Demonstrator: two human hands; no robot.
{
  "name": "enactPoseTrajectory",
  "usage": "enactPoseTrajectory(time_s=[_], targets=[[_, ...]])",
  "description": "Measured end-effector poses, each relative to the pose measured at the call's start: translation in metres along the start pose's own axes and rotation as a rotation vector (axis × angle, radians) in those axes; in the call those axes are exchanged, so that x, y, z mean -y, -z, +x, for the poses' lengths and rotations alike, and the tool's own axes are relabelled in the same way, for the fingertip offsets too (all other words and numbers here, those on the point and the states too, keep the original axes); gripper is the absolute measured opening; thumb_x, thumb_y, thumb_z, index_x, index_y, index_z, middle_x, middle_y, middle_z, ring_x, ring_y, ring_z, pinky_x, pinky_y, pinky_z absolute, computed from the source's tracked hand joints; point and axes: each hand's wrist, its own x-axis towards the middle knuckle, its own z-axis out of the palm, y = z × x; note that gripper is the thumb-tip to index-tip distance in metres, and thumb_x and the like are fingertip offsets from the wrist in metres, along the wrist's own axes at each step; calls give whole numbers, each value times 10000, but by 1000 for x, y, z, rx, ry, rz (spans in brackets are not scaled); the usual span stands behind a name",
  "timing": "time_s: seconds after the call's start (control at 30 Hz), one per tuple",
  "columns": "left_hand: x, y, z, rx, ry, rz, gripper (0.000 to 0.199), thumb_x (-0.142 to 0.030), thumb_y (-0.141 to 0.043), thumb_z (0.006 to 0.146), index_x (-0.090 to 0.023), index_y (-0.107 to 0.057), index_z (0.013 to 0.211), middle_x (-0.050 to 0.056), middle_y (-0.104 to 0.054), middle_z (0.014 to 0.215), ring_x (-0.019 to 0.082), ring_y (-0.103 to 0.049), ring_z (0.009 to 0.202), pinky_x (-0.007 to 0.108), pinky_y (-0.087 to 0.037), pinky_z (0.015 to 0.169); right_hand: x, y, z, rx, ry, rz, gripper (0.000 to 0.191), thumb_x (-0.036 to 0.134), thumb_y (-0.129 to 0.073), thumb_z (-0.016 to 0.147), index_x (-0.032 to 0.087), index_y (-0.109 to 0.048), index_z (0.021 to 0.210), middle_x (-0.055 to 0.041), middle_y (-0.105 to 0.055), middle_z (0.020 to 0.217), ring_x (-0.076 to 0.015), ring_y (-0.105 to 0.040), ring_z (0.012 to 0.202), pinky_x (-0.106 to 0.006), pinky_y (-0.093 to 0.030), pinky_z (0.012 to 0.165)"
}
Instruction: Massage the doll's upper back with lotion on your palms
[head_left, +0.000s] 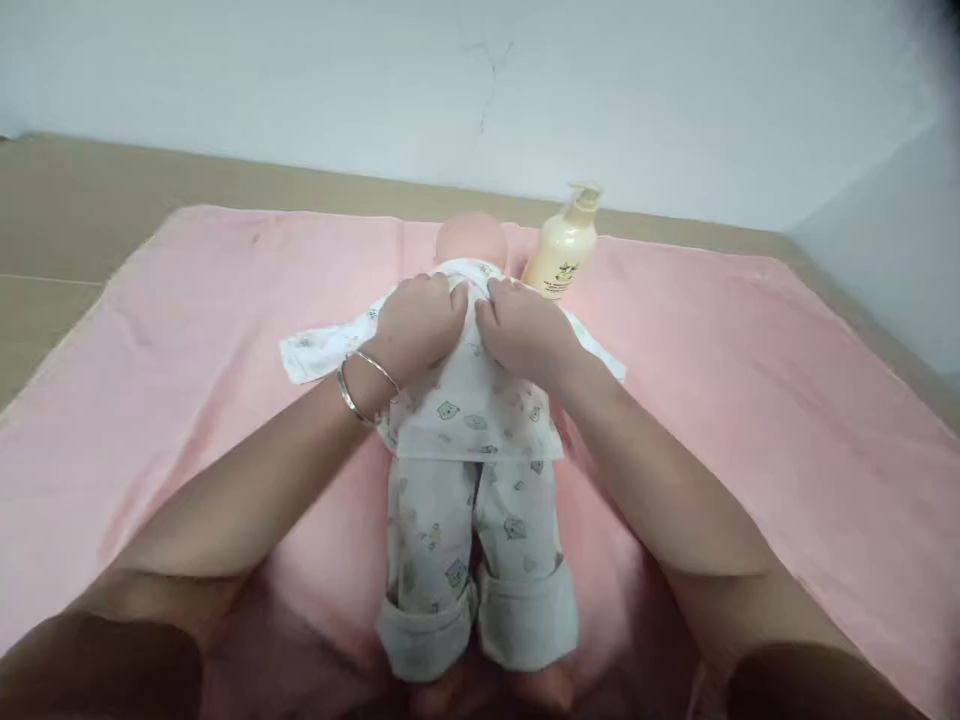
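Observation:
A baby doll [471, 238] lies on a pink blanket, its head away from me and its feet toward me. It wears a white printed shirt [480, 415] with the sleeves spread out, and matching trousers [435, 540] with rolled cuffs. My left hand [421, 325], a silver bangle at its wrist, pinches the shirt's front just below the neck. Close beside it, my right hand [525, 330] pinches the other side of the same opening. Both sets of fingertips partly hide the cloth they grip.
A cream pump bottle [559, 250] stands just beyond the doll's right-hand side, near its head. The pink blanket [750, 400] covers most of the tan floor [45, 230]. A pale wall [337, 90] with a crack rises behind, and another wall meets it at the right.

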Motion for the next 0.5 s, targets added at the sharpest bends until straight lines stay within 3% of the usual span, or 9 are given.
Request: enactPoseTrajectory(time_s=[0.1,0.2,0.27,0.4,0.5], targets=[[-22,23,-19,63,-72,68,352,-122,-337,946,-80,-685,981,179,-682,963,272,-654,971,367,-506,808,-16,-8,15,-2,-64,33,481,347,-239,1059,64,-611,1176,-259,-658,1258,-376,-573,1245,-504,-460,1028],[-27,31,-22,101,-121,36,305,-87,-391,892,-85,-695,912,179,-682,923,275,-658,947,371,-501,798,-16,-11,15,-65,-61,13,489,352,-229,1066,58,-594,1207,-273,-637,1301,-378,-531,1304,-522,-411,1077],[-18,26,-14,87,-85,-63,290,-122,-402,908,-112,-689,864,158,-688,891,262,-663,898,375,-497,788,-7,-8,5,-84,-43,-30,465,320,-235,1067,56,-595,1196,-264,-657,1258,-370,-572,1251,-507,-419,1068],[2,9,6,87,118,-253,401,-347,-350,1002,-146,-677,886,134,-722,885,246,-655,801,368,-480,707,16,0,-15,-52,-26,-82,400,226,-285,1043,15,-595,1184,-263,-669,1227,-367,-600,1238,-461,-453,1068],[1,5,5,37,133,-208,447,-349,-307,1015,-127,-681,912,142,-718,871,249,-654,799,370,-482,720,18,0,-11,-45,-49,-24,389,208,-288,1032,34,-602,1181,-256,-661,1263,-366,-578,1286,-480,-455,1085]])
